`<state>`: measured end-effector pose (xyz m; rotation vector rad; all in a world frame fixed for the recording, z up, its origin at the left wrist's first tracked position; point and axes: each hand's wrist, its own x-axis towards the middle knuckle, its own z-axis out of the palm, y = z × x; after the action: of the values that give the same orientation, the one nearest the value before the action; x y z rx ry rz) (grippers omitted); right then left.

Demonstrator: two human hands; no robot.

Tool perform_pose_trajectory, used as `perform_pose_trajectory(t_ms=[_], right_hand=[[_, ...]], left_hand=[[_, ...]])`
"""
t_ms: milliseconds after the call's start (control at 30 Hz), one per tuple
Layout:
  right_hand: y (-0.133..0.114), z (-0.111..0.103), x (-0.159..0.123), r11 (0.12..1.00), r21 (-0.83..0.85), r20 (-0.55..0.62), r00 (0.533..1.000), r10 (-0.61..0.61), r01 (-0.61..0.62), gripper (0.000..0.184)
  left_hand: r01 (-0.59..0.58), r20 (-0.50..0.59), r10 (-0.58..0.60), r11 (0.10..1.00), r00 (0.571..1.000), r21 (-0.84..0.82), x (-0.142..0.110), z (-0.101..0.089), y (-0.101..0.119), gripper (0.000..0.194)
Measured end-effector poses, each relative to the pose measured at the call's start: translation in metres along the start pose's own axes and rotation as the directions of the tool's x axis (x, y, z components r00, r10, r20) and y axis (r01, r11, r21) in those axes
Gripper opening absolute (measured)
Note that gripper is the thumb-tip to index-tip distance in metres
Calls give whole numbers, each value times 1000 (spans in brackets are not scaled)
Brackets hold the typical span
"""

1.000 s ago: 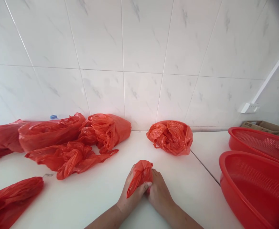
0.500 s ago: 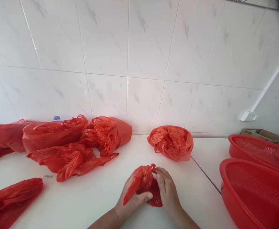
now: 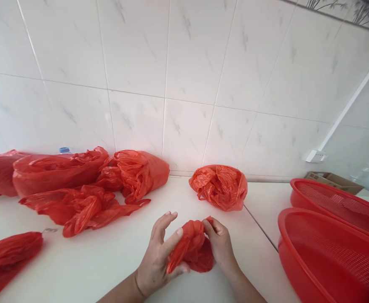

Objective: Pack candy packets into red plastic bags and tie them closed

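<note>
A small knotted red plastic bag (image 3: 195, 248) is bunched up between my hands above the white table. My right hand (image 3: 221, 246) pinches a small end of it at the top with thumb and fingers. On the other side, my left hand (image 3: 156, 256) has its fingers spread, with the bag's loose tail lying against it. One of its fingers touches the bag's left edge and another digit shows below it. What the bag contains, if anything, is hidden.
Several crumpled red plastic bags (image 3: 61, 172) lie along the wall at left, with a blue-capped bottle (image 3: 64, 150) behind. Another bundled bag (image 3: 219, 187) sits behind my hands. Two red plastic baskets (image 3: 317, 244) and a cardboard box (image 3: 338, 182) stand at right.
My left hand has loosened from around the bag, its fingers now spread out to the left. My right fingers have closed in a pinch on the top end. The view has shifted slightly.
</note>
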<state>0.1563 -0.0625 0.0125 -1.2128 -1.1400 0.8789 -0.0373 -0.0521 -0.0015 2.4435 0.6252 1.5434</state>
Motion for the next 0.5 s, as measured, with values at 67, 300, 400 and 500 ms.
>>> perform_pose_trajectory(t_ms=[67, 300, 400, 500], right_hand=[[0, -2, 0, 1000, -28, 8, 1000, -12, 12, 34], [5, -32, 13, 931, -365, -231, 971, -58, -32, 40], [14, -49, 22, 879, -465, -295, 954, -43, -104, 42], [23, -58, 30, 860, -481, -342, 940, -5, -170, 43]], left_hand=[[-46, 58, 41, 995, 997, 85, 2, -5, 2, 53], [348, -15, -348, 937, 937, 31, 13, -6, -3, 29], [377, 2, -377, 926, 926, 24, 16, -8, -8, 31], [383, -54, -381, 924, 923, 12, 17, -10, -12, 32]])
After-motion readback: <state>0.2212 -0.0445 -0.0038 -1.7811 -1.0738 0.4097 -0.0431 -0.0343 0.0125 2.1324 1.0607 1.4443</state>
